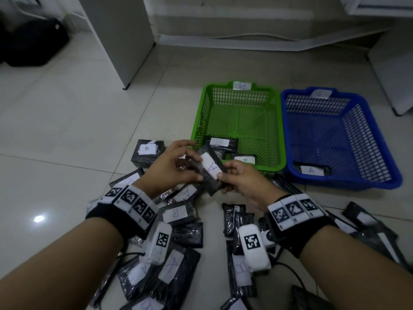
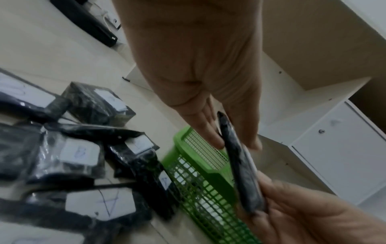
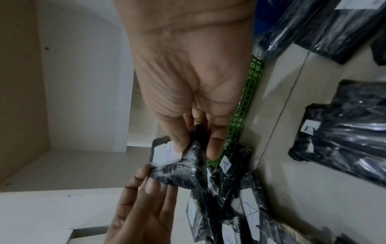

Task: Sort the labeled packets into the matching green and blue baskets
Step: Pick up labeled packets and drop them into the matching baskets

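Observation:
A black packet with a white label marked A (image 1: 211, 168) is held up between both hands, just in front of the green basket's near left corner. My left hand (image 1: 194, 162) pinches its left end and my right hand (image 1: 223, 182) pinches its near end, thumb on the label. The left wrist view shows the packet (image 2: 240, 165) edge-on; the right wrist view shows it (image 3: 179, 168) under my thumb. The green basket (image 1: 202, 117), tagged B, holds two B packets (image 1: 220, 143). The blue basket (image 1: 366, 139) to its right holds one A packet (image 1: 311, 170).
Several black packets labelled A or B (image 1: 175, 213) lie piled on the tiled floor under and between my forearms, more to the right (image 1: 366, 222). A small stack marked B (image 1: 147, 151) sits left of the green basket. A white cabinet (image 1: 125, 41) stands behind.

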`<state>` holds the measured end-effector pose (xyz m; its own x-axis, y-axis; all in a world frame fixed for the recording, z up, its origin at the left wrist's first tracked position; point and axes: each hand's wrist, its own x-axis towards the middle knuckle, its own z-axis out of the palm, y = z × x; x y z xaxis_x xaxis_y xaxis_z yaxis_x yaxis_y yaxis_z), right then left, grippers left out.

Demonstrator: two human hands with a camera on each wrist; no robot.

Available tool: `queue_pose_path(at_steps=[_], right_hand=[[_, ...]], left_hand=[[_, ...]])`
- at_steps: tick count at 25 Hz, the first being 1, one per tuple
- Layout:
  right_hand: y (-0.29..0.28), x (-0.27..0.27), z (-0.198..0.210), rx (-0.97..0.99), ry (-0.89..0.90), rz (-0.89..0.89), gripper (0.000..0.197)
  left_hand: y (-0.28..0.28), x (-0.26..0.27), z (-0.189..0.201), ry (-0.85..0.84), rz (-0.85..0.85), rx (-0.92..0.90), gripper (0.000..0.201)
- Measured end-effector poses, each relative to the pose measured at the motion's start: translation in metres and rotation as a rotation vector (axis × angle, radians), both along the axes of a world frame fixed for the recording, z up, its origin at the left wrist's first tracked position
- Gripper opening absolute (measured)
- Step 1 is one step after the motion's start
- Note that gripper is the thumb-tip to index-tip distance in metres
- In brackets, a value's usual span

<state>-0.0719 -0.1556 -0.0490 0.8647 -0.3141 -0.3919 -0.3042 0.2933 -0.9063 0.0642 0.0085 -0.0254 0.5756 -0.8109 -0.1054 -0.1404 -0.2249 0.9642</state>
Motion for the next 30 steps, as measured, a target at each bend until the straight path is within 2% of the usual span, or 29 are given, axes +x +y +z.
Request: queue_pose_path(at_steps=[3, 5, 7, 9, 11, 14, 17, 20, 22, 25, 27, 28, 30], right_hand=[[-0.004, 0.002, 0.011, 0.09, -0.054, -0.114, 0.018], [-0.005, 0.001, 0.014, 0.128, -0.041, -0.159, 0.02], [-0.011, -0.004, 0.017, 0.019, 0.013, -0.138, 0.017], [-0.019, -0.011, 0.02, -0.119, 0.052, -0.151, 0.022], [-0.03, -0.02, 0.02, -0.139, 0.036, -0.231, 0.029], [-0.051, -0.03, 0.017, -0.103, 0.027, -0.29, 0.017], [-0.098, -0.043, 0.015, -0.164, 0.052, -0.514, 0.016], [-0.164, -0.066, 0.003, -0.255, 0.106, -0.81, 0.027], [-0.195, -0.079, -0.013, -0.3, 0.223, -0.909, 0.029], [-0.218, -0.087, -0.04, -0.38, 0.362, -0.858, 0.025], [-0.22, -0.083, -0.046, -0.426, 0.393, -0.795, 0.022], [-0.219, -0.082, -0.05, -0.447, 0.404, -0.762, 0.019], [-0.218, -0.076, -0.051, -0.508, 0.423, -0.722, 0.01]], left_hand=[[-0.022, -0.017, -0.002, 0.214, 0.233, -0.081, 0.054], [-0.037, -0.029, -0.005, 0.339, 0.305, -0.098, 0.042], [-0.046, -0.035, -0.009, 0.373, 0.292, -0.093, 0.025], [-0.049, -0.035, -0.012, 0.279, 0.223, -0.039, 0.02], [-0.056, -0.036, -0.018, 0.17, 0.12, -0.002, 0.021], [-0.08, -0.042, -0.025, -0.008, 0.067, 0.01, 0.021], [-0.118, -0.06, -0.029, -0.231, 0.054, 0.012, 0.029], [-0.151, -0.08, -0.04, -0.518, -0.199, 0.105, 0.044], [-0.161, -0.087, -0.046, -0.656, -0.298, 0.14, 0.048], [-0.151, -0.09, -0.046, -0.803, -0.301, -0.047, 0.031], [-0.128, -0.089, -0.052, -0.84, -0.513, -0.052, 0.022], [-0.114, -0.09, -0.058, -0.781, -0.644, 0.073, 0.026], [-0.094, -0.086, -0.067, -0.658, -0.817, 0.401, 0.048]])
